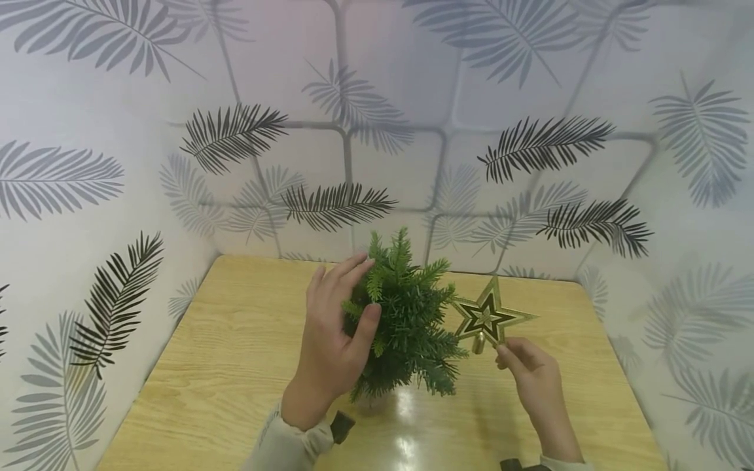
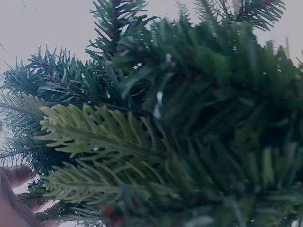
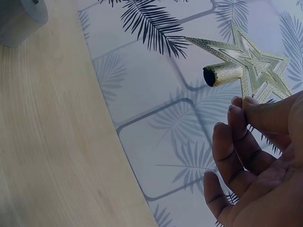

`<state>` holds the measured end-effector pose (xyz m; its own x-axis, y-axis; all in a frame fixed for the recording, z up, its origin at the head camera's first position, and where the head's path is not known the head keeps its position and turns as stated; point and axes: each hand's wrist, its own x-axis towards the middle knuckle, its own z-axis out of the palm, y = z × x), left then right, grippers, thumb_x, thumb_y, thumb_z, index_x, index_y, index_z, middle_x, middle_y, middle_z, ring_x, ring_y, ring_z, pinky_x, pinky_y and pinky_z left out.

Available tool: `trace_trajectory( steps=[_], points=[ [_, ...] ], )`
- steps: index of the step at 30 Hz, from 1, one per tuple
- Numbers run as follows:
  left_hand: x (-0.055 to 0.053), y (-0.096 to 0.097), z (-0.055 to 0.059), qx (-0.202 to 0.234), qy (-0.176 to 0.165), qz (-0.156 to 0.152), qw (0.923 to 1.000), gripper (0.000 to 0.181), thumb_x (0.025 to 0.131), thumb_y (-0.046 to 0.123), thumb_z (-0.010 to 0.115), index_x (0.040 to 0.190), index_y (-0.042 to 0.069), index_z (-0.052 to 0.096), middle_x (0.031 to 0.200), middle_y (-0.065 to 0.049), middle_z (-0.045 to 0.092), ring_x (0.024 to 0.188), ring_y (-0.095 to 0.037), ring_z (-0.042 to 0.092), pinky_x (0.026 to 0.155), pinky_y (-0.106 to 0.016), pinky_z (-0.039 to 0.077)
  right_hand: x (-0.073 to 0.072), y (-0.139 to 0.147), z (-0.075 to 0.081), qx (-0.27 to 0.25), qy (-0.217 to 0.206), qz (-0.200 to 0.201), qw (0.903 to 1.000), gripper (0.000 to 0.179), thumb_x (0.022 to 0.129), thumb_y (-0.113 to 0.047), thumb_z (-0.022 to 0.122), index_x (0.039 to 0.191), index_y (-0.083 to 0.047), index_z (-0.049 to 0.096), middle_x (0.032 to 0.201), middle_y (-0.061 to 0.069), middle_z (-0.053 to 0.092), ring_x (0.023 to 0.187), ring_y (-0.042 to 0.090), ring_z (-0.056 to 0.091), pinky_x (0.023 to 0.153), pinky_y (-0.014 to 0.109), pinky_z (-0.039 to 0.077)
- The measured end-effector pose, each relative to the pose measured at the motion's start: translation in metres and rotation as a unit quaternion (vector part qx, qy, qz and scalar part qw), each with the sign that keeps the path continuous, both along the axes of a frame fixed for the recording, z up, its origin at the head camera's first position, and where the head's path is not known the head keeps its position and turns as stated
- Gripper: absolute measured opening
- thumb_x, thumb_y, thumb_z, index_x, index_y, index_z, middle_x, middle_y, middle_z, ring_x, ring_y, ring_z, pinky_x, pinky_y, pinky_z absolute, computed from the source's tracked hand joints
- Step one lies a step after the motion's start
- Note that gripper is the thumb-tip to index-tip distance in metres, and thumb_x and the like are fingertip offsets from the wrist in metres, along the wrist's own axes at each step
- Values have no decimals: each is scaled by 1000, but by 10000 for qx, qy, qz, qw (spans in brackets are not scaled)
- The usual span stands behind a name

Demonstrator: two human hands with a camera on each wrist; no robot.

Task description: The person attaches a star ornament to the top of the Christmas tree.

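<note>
A small artificial Christmas tree (image 1: 412,327) with green needled branches stands on the wooden table. My left hand (image 1: 336,327) is at its left side, fingers and thumb extended and spread around the upper branches. Close-up branches (image 2: 109,132) fill most of the left wrist view, with part of that hand (image 2: 16,201) at the left edge. To the right of the tree, my right hand (image 1: 536,379) pinches a gold star tree topper (image 1: 487,316) by one lower point. The star's hollow socket (image 3: 222,74) faces left in the right wrist view; the other fingers are loosely curled below.
The light wooden table (image 1: 224,353) is bordered at the back and sides by pale walls (image 1: 394,52) printed with grey and black leaves. A grey rounded object (image 3: 21,21) stands on the table in the right wrist view's upper left corner.
</note>
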<state>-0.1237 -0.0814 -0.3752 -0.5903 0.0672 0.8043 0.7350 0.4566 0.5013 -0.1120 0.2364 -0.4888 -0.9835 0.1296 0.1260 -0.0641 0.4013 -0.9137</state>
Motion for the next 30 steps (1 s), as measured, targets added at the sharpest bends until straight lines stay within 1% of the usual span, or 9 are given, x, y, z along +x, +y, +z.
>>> trace_trajectory(
  steps=[3,7,12,15,19,24,25,27,30],
  points=[
    [-2,1,4,13,-8,23,10000,56,109,49,44,134,2,63,142,-14,60,131,-30,56,118,-66,15,0,-1,2,-17,89,0,10000,15,104,-10,63,107,3,71,88,3,71,85,12,66,85,19,50],
    [-6,2,9,16,49,69,10000,52,109,46,46,130,3,66,139,-13,63,128,-29,57,117,-64,21,-1,-3,6,-86,186,15,9998,14,103,-8,63,104,3,71,87,3,70,84,12,66,84,19,51],
    [-10,4,15,109,163,-8,9998,53,108,46,48,130,2,66,137,-14,64,129,-29,58,112,-57,36,-3,-4,12,101,420,-15,9991,12,102,-6,64,104,3,71,87,2,71,83,11,66,86,17,49],
    [-11,6,19,187,233,-77,9995,57,107,48,50,130,-1,65,135,-14,65,128,-29,59,108,-51,43,-5,-5,17,205,484,-63,9986,11,102,-6,65,104,3,72,87,1,71,84,10,67,88,20,47],
    [-12,7,25,260,367,-122,9989,59,106,50,52,130,-2,65,131,-13,67,125,-29,61,107,-47,45,-4,-7,22,203,466,-90,9987,12,102,-7,65,104,2,72,87,1,72,85,10,67,91,22,44],
    [-12,10,30,274,458,-82,9985,56,105,49,54,131,0,65,127,-12,70,120,-28,64,105,-46,47,-2,-6,23,219,659,-70,9976,10,101,-2,64,102,4,72,85,3,71,84,9,67,92,17,44],
    [-11,10,30,274,473,-75,9985,56,105,48,55,130,0,66,126,-12,70,119,-28,64,104,-46,47,-1,-5,24,219,679,-63,9974,10,101,-2,64,102,4,72,85,3,71,84,9,67,93,19,44],
    [-11,11,31,289,502,-77,9983,54,104,47,57,129,0,66,124,-12,71,117,-28,65,102,-45,48,0,-5,25,146,718,-38,9973,9,101,-1,65,101,5,71,84,4,71,85,8,66,99,30,44],
    [-11,13,33,350,572,-157,9976,49,103,42,62,127,0,66,120,-12,72,113,-28,67,100,-45,49,1,-5,26,-24,717,-14,9974,9,101,-2,65,101,5,71,84,3,71,86,7,65,103,56,42]
  ],
)
